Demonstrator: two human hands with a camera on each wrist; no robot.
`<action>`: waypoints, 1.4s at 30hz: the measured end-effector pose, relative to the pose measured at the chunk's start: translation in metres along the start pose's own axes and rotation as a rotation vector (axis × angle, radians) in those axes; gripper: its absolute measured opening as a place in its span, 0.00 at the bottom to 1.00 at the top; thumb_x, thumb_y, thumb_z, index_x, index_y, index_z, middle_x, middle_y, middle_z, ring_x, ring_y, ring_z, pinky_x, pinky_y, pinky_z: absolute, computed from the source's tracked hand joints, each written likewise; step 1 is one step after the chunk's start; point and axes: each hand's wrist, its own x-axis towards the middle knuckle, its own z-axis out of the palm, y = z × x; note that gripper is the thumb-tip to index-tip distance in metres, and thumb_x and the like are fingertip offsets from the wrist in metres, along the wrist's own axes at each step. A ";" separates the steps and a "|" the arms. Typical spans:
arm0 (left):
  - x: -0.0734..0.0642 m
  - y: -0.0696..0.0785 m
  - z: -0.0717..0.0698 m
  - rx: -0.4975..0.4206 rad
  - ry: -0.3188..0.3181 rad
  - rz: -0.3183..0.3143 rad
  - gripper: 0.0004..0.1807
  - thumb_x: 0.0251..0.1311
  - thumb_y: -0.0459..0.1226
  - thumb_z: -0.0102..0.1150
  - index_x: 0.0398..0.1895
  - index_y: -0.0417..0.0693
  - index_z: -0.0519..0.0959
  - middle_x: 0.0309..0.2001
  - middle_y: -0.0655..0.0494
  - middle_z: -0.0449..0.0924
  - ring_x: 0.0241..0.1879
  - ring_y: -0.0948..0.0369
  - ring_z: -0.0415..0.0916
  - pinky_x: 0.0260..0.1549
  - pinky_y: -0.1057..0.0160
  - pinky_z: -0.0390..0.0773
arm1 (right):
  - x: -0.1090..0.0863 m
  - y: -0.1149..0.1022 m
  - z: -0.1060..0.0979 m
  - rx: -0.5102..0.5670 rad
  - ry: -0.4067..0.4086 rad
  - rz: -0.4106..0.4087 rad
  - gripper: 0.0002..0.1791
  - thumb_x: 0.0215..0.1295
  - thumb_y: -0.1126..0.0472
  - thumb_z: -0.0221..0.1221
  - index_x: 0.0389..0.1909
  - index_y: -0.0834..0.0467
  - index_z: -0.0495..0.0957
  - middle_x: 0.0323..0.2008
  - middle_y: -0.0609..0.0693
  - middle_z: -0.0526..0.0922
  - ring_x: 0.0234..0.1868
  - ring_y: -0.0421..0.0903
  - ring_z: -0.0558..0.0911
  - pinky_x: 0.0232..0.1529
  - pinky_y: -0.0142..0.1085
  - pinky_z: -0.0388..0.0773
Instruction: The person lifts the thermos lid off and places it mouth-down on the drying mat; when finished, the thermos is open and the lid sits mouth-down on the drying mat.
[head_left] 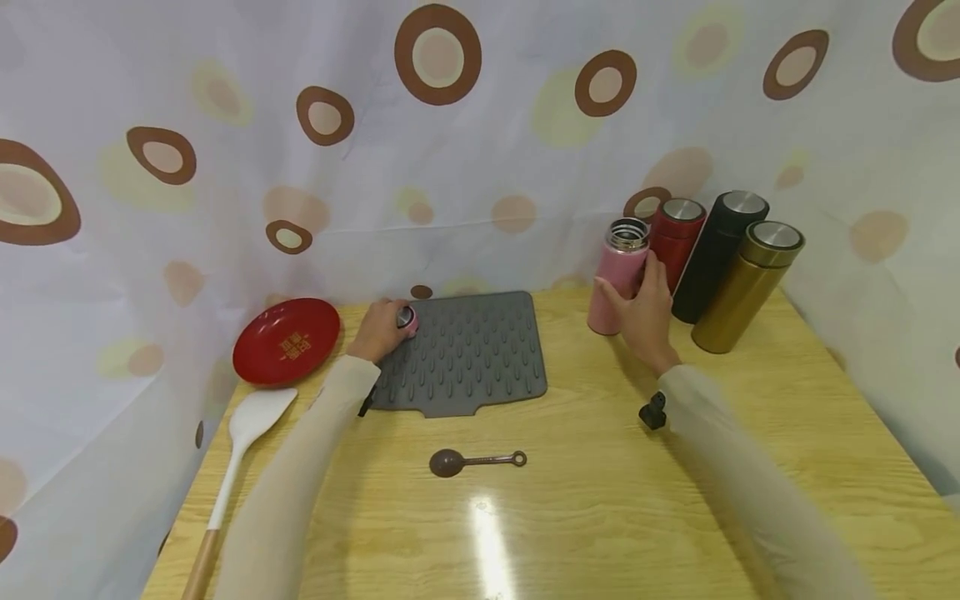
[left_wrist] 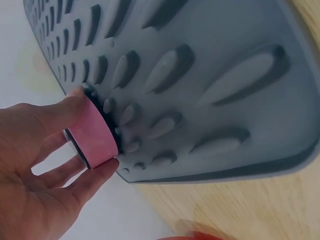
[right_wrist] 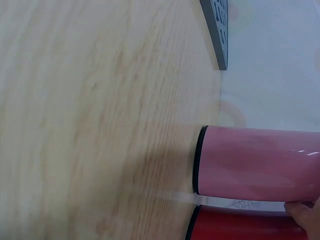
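Note:
At the left back corner of the grey drying mat [head_left: 472,354], my left hand [head_left: 378,331] pinches a pink bottle lid [left_wrist: 95,134] with a metal top. In the left wrist view the lid touches or nearly touches the mat's ridged surface; which of the two I cannot tell. My right hand [head_left: 645,315] grips a pink thermos bottle [head_left: 606,293], whose metal neck is uncovered. This bottle stands upright on the table, close beside a red thermos [head_left: 673,242] that my hand partly hides in the head view.
Behind the right hand stand a black thermos [head_left: 712,258] and a gold thermos [head_left: 738,296], both capped. A red plate [head_left: 258,354] and a white spatula [head_left: 251,421] lie at the left. A brown spoon [head_left: 447,463] lies in front of the mat. A patterned curtain [head_left: 487,150] hangs behind.

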 end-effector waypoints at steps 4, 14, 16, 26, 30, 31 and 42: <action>-0.001 -0.002 0.001 0.020 0.016 0.018 0.28 0.60 0.31 0.75 0.63 0.30 0.79 0.55 0.31 0.80 0.55 0.39 0.79 0.59 0.46 0.80 | 0.004 -0.002 0.013 -0.022 0.022 -0.010 0.49 0.67 0.49 0.72 0.78 0.66 0.58 0.62 0.68 0.72 0.65 0.66 0.76 0.69 0.60 0.72; 0.001 -0.001 0.002 0.057 0.003 0.013 0.28 0.63 0.32 0.73 0.64 0.30 0.78 0.56 0.29 0.79 0.57 0.38 0.79 0.61 0.44 0.78 | 0.016 -0.004 0.028 -0.084 0.030 -0.020 0.50 0.67 0.48 0.71 0.79 0.65 0.56 0.61 0.69 0.72 0.62 0.70 0.77 0.66 0.64 0.73; 0.000 -0.001 0.002 0.060 0.005 0.009 0.28 0.62 0.32 0.74 0.64 0.30 0.78 0.56 0.29 0.80 0.57 0.38 0.79 0.60 0.44 0.78 | 0.018 -0.004 0.029 -0.098 0.024 -0.016 0.50 0.68 0.47 0.71 0.79 0.65 0.56 0.61 0.69 0.72 0.62 0.70 0.78 0.64 0.65 0.73; -0.001 0.005 -0.001 0.062 -0.012 0.000 0.28 0.62 0.31 0.74 0.64 0.29 0.78 0.57 0.29 0.79 0.57 0.38 0.79 0.61 0.44 0.78 | 0.022 -0.004 0.031 -0.087 0.021 0.013 0.48 0.69 0.45 0.69 0.77 0.65 0.56 0.64 0.68 0.70 0.64 0.70 0.76 0.66 0.65 0.72; 0.000 0.007 -0.001 0.066 -0.031 -0.008 0.28 0.62 0.32 0.74 0.64 0.30 0.77 0.58 0.30 0.79 0.58 0.38 0.79 0.61 0.44 0.78 | 0.023 -0.003 0.032 -0.085 0.031 0.009 0.48 0.69 0.47 0.69 0.77 0.65 0.56 0.64 0.68 0.70 0.64 0.70 0.76 0.66 0.65 0.72; 0.001 0.007 -0.001 0.067 -0.032 -0.008 0.28 0.62 0.32 0.73 0.64 0.30 0.77 0.58 0.30 0.79 0.58 0.38 0.79 0.61 0.44 0.78 | 0.024 -0.003 0.033 -0.088 0.035 0.004 0.47 0.69 0.47 0.69 0.77 0.65 0.57 0.64 0.68 0.70 0.63 0.70 0.77 0.65 0.65 0.73; 0.002 0.005 -0.007 0.059 -0.024 0.022 0.28 0.61 0.33 0.75 0.61 0.28 0.78 0.59 0.30 0.76 0.58 0.36 0.75 0.59 0.42 0.78 | 0.032 -0.010 0.030 -0.180 -0.040 0.008 0.48 0.71 0.48 0.68 0.75 0.71 0.53 0.59 0.72 0.69 0.59 0.73 0.78 0.62 0.65 0.75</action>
